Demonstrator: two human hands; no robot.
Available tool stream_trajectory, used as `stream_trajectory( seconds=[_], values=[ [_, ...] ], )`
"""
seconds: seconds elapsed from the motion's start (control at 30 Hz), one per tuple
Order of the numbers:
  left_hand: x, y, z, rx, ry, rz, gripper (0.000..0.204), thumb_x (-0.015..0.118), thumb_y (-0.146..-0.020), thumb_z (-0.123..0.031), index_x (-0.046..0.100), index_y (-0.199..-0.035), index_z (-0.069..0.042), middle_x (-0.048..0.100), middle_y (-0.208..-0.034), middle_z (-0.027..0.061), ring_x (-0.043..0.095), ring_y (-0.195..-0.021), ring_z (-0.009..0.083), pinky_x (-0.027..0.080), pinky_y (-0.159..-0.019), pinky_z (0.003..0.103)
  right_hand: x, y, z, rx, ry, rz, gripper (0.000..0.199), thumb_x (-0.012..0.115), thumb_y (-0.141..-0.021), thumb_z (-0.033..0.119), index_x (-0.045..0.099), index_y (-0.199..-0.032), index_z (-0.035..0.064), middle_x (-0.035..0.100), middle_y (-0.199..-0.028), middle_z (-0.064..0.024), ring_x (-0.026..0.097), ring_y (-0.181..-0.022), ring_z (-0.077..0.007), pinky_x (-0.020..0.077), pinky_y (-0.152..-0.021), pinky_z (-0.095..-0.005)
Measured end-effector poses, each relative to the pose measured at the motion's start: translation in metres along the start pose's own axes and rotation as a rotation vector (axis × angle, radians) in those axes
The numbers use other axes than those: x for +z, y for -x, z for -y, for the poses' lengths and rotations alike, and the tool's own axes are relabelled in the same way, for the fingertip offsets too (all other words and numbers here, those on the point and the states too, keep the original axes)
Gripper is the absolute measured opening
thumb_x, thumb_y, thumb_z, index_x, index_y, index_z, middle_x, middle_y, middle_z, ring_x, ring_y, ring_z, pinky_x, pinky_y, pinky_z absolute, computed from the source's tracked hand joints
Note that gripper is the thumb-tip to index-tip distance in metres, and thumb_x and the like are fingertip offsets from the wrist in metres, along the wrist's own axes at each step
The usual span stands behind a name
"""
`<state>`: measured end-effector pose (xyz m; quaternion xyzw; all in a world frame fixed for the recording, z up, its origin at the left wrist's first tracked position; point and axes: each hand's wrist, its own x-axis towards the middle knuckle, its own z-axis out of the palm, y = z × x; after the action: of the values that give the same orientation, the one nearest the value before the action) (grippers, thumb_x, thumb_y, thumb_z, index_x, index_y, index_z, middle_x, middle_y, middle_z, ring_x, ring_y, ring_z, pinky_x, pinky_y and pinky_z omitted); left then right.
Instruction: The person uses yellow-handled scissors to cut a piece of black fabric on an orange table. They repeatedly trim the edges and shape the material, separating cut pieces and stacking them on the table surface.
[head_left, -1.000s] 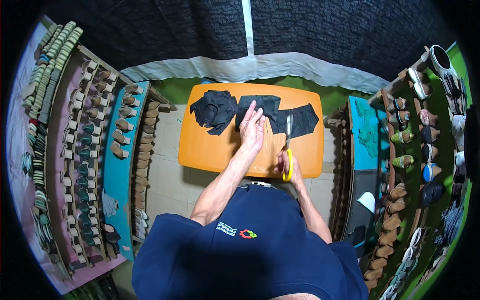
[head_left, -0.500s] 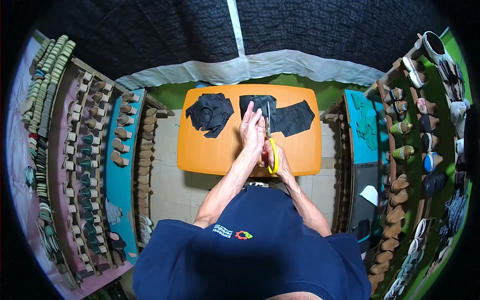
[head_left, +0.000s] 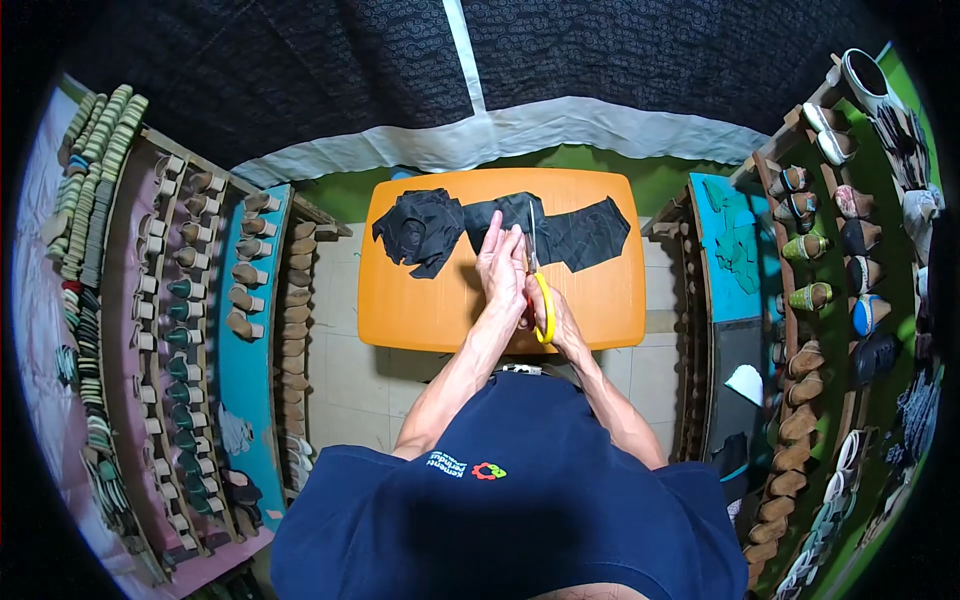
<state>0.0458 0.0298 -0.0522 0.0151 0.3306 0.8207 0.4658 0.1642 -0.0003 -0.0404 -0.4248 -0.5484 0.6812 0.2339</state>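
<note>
The right hand (head_left: 553, 312) has its fingers closed through the yellow handles of the scissors (head_left: 537, 281), whose blades point straight away from the person, long axis running front to back over the orange table (head_left: 420, 300). Just to their left, touching, the left hand (head_left: 500, 265) lies flat with fingers stretched out, pressing the black fabric strip (head_left: 585, 235), which runs left-right across the blades' line.
</note>
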Motion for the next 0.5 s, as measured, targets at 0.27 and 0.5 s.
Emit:
stream_trajectory(
  seconds=[0.27, 0.5],
  values=[
    [0.001, 0.000, -0.002, 0.008, 0.021, 0.022, 0.056, 0.064, -0.089, 0.010, 0.049, -0.141, 0.000, 0.057, -0.105, 0.0065, 0.064, -0.092, 0.0107, 0.057, -0.088, 0.023, 0.005, 0.004, 0.010, 0.030, -0.005, -0.023, 0.068, 0.035, -0.099, 0.066, 0.056, -0.082, 0.0041, 0.054, -0.059, -0.0049, 0.052, -0.050, -0.0155, 0.0410, -0.048, -0.0298],
    [0.005, 0.002, -0.005, 0.006, 0.013, 0.023, 0.056, 0.064, -0.089, 0.010, 0.048, -0.142, 0.000, 0.059, -0.104, 0.0064, 0.064, -0.094, 0.0116, 0.056, -0.091, 0.023, 0.001, 0.000, -0.004, 0.052, -0.105, -0.025, 0.060, 0.048, -0.097, 0.063, 0.055, -0.085, 0.0049, 0.048, -0.063, -0.0013, 0.051, -0.048, -0.0125, 0.0481, -0.045, -0.0281]
  ],
)
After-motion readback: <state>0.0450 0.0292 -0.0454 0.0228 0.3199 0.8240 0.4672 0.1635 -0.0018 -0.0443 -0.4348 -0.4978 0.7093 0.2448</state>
